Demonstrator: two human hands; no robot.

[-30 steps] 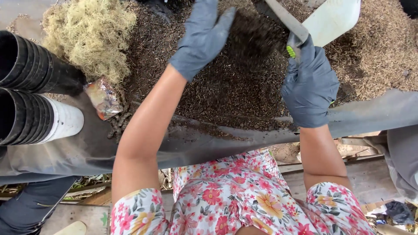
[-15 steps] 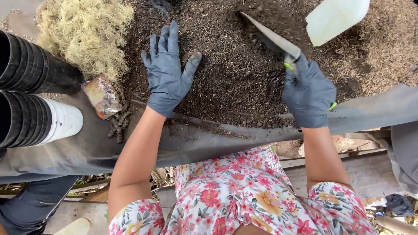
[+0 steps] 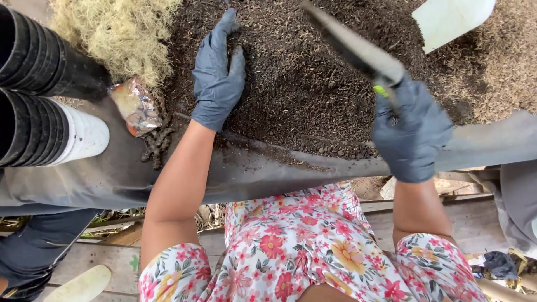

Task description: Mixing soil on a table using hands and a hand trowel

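Note:
Both my hands wear dark grey-blue gloves. My left hand (image 3: pixel 217 75) lies on a heap of dark potting soil (image 3: pixel 302 72), fingers close together and pressed into it, holding nothing. My right hand (image 3: pixel 413 131) is closed on the green handle of a trowel (image 3: pixel 353 48), whose grey metal blade points up and left over the soil, raised above the heap. The soil rests on a dark plastic sheet (image 3: pixel 251 173) spread over the bench in front of me.
Pale fibrous moss (image 3: pixel 114 33) is piled at the top left. Two stacks of black and white pots (image 3: pixel 39 89) lie at the left edge, a crumpled foil packet (image 3: pixel 135 106) beside them. A white scoop (image 3: pixel 450 19) lies top right near tan husk (image 3: pixel 503 61).
My left hand came down from a raised handful of soil and now lies on the heap, reaching further forward. The trowel in my right hand swung down and left over the soil.

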